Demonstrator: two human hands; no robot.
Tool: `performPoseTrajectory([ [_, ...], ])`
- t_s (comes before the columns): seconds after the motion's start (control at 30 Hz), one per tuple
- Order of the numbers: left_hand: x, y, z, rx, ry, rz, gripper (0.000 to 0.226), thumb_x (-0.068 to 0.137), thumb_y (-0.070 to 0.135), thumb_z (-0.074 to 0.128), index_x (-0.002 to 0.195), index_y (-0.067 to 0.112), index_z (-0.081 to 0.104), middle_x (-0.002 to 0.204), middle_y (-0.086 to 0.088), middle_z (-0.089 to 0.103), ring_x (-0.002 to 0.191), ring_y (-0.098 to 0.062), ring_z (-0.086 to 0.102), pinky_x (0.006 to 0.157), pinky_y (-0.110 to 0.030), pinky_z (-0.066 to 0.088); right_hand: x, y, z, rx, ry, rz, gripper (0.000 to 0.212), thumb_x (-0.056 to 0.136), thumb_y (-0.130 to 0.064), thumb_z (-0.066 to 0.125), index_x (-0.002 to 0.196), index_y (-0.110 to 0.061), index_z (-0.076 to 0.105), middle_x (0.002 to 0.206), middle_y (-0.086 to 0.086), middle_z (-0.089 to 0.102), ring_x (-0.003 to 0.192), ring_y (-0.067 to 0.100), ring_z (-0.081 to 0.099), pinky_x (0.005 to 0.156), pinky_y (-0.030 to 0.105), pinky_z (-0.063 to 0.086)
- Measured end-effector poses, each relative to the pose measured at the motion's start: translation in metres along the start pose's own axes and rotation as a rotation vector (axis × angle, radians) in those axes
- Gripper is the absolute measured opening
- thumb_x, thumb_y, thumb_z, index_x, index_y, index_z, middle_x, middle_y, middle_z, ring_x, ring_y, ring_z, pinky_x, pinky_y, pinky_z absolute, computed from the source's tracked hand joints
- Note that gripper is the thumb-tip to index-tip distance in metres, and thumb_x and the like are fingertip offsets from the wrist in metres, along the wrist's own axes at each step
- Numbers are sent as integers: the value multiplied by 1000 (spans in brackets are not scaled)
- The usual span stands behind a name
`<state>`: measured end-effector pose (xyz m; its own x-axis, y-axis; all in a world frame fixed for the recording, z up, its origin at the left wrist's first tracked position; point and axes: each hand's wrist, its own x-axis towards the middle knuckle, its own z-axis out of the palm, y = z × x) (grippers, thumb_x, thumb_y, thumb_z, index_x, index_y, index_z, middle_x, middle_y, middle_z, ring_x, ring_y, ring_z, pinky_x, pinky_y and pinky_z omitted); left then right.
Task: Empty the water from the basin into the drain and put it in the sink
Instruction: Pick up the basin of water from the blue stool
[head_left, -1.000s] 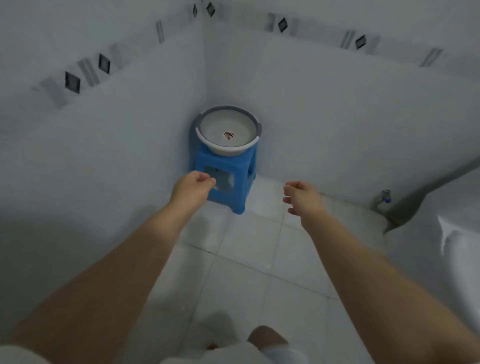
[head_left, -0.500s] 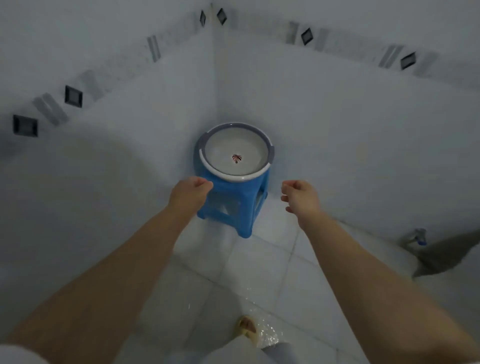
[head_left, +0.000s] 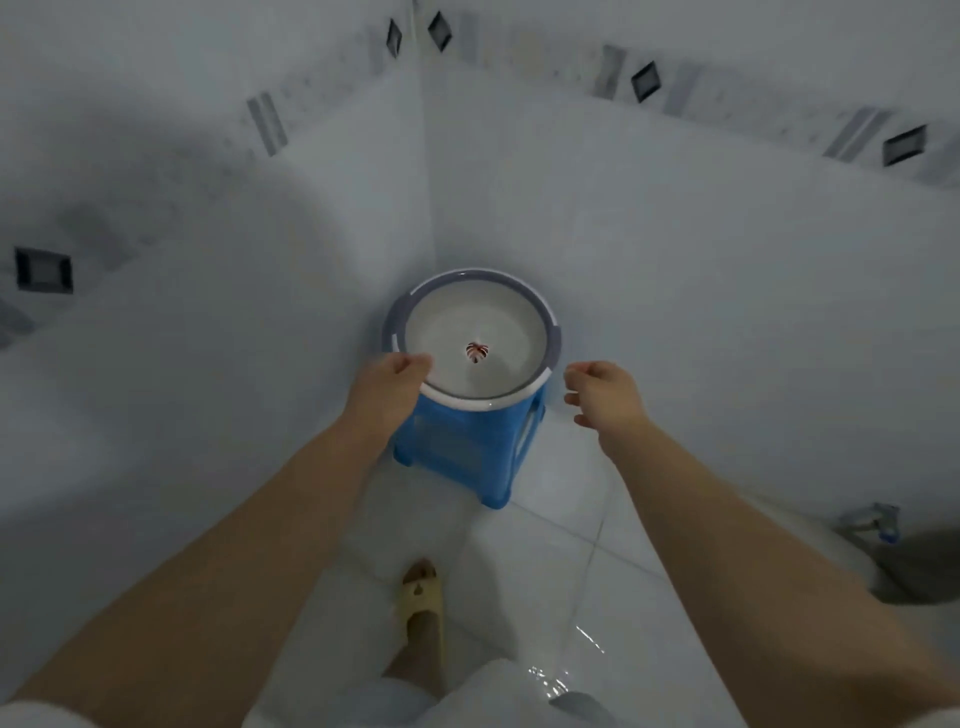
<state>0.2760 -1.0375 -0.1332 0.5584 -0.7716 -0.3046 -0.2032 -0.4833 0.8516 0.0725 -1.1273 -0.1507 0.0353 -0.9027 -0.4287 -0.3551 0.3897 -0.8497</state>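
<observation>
A round white basin (head_left: 511, 332) with a grey rim and a small red mark at its bottom sits on a blue plastic stool (head_left: 467, 447) in the corner of a tiled room. My left hand (head_left: 387, 382) reaches its near left rim, fingers curled, at or just touching the edge. My right hand (head_left: 605, 392) hovers just right of the rim, fingers apart, holding nothing. Water in the basin is hard to make out. Neither a drain nor a sink is in view.
White tiled walls meet behind the stool. The floor tiles (head_left: 545, 561) are wet and shiny near my foot in a yellow slipper (head_left: 422, 597). A tap (head_left: 875, 522) sticks out low on the right wall.
I have stepped closer to the corner. Both hands have advanced to the basin's rim, the left now at its edge. The right hand's fingers have spread.
</observation>
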Motion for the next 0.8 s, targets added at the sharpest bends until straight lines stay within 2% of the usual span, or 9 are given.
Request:
performPoseTrajectory([
  [0.07, 23, 7, 2, -24, -27, 13, 30, 89, 33, 53, 66, 13, 54, 68, -3, 53, 65, -16, 47, 59, -27, 36, 17, -7, 5, 1, 17, 18, 14, 86, -12, 54, 74, -13, 60, 87, 12, 58, 82, 24, 56, 71, 35, 43],
  [0.13, 48, 13, 3, -38, -64, 15, 24, 88, 32, 53, 78, 11, 60, 74, -4, 57, 73, -18, 52, 66, -28, 39, 35, -16, 9, 0, 49, 28, 19, 85, -11, 55, 68, -18, 57, 87, 13, 59, 83, 25, 57, 72, 35, 43],
  [0.2, 70, 17, 2, -23, -90, 24, 22, 88, 30, 53, 82, 11, 61, 73, -2, 57, 75, -17, 52, 66, -26, 40, 49, -24, 14, -16, 59, 44, 11, 84, -11, 56, 77, -5, 63, 86, 13, 58, 82, 24, 55, 71, 35, 42],
  [0.27, 99, 23, 0, 14, -119, 27, 22, 88, 30, 52, 79, 11, 61, 72, -1, 57, 74, -18, 52, 62, -25, 40, 68, -33, 21, -25, 83, 69, 21, 84, -11, 55, 91, 6, 63, 86, 13, 57, 83, 25, 54, 72, 36, 42],
  [0.4, 146, 31, -4, -1, -150, 18, 25, 83, 34, 54, 80, 11, 63, 86, -13, 64, 86, -27, 61, 81, -34, 47, 92, -41, 34, -25, 107, 109, 10, 85, -13, 55, 86, -7, 63, 88, 13, 59, 84, 25, 56, 74, 37, 44],
  [0.47, 166, 31, -2, -9, -162, -2, 22, 84, 33, 56, 81, 12, 62, 90, -16, 64, 91, -29, 62, 89, -39, 48, 105, -38, 38, -41, 120, 136, 18, 84, -11, 55, 91, 2, 65, 86, 13, 57, 80, 24, 53, 71, 37, 42],
  [0.53, 179, 26, 3, 4, -175, -37, 17, 88, 26, 55, 81, 12, 61, 86, -13, 62, 86, -25, 59, 84, -35, 47, 117, -33, 40, -63, 128, 177, 23, 84, -10, 55, 96, 6, 64, 86, 14, 57, 81, 26, 54, 72, 38, 44],
  [0.67, 202, 16, 20, 58, -202, -100, 15, 88, 18, 54, 77, 9, 59, 76, -11, 56, 75, -20, 51, 59, -25, 38, 148, -24, 37, -68, 141, 252, 25, 86, -10, 53, 102, 7, 63, 89, 15, 58, 82, 27, 55, 70, 37, 43],
  [0.8, 226, 15, 34, 37, -176, -173, 16, 86, 15, 55, 71, 14, 58, 77, -12, 58, 77, -22, 54, 71, -28, 42, 180, -21, 36, -109, 90, 289, 29, 86, -11, 52, 104, 9, 61, 87, 15, 56, 79, 26, 53, 67, 36, 42],
])
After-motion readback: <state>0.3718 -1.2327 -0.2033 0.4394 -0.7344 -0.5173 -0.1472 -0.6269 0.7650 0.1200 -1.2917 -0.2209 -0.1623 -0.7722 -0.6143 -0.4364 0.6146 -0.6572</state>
